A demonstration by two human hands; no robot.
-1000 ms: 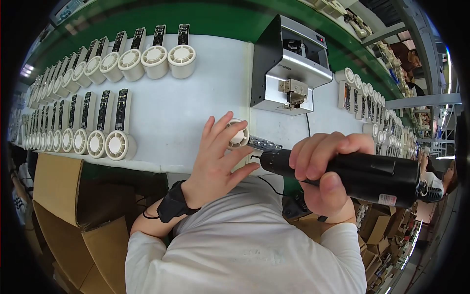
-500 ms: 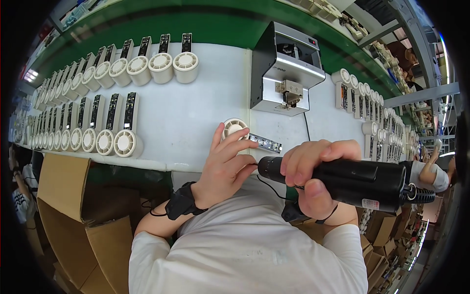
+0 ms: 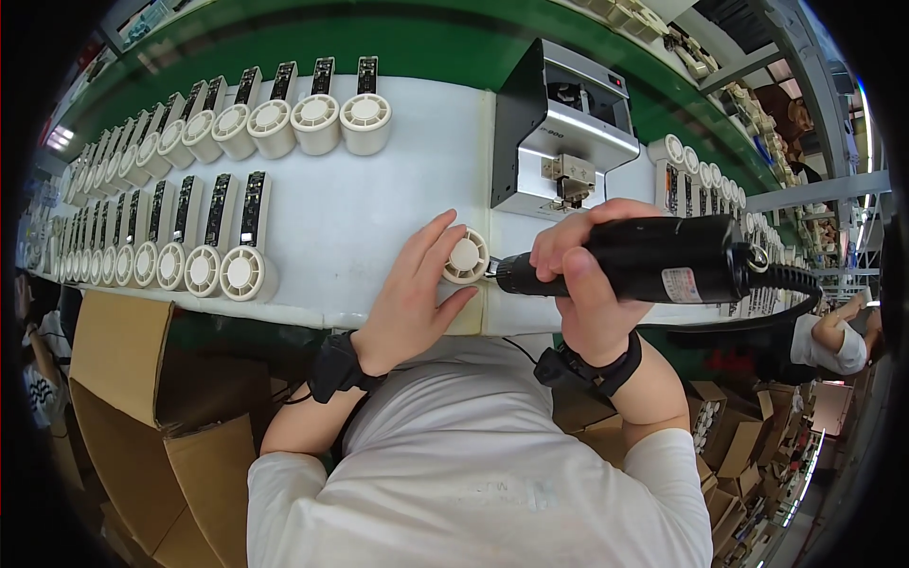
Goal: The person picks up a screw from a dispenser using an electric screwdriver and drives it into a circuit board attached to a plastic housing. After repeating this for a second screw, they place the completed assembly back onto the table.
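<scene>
My right hand point(image 3: 592, 270) is wrapped around a black electric screwdriver point(image 3: 663, 260), held level with its nose pointing left. The screwdriver's tip meets the right side of a white round-headed device point(image 3: 467, 256) near the table's front edge. Most of that device's strip-like body is hidden behind the screwdriver and my right hand. My left hand point(image 3: 412, 293) steadies the round head from the left, fingers at its upper side and thumb by its lower edge. What lies at the very tip is too small to make out.
Two rows of similar white devices point(image 3: 248, 275) with exposed circuit boards stand at left, and more devices point(image 3: 701, 175) at right. A silver and black machine point(image 3: 568, 133) stands behind my hands on the white table point(image 3: 379, 208). An open cardboard box point(image 3: 123, 360) sits lower left.
The screwdriver has moved up and left to the device's side. My left hand has left the screwdriver's tip and come round the round head, with its fingers straighter.
</scene>
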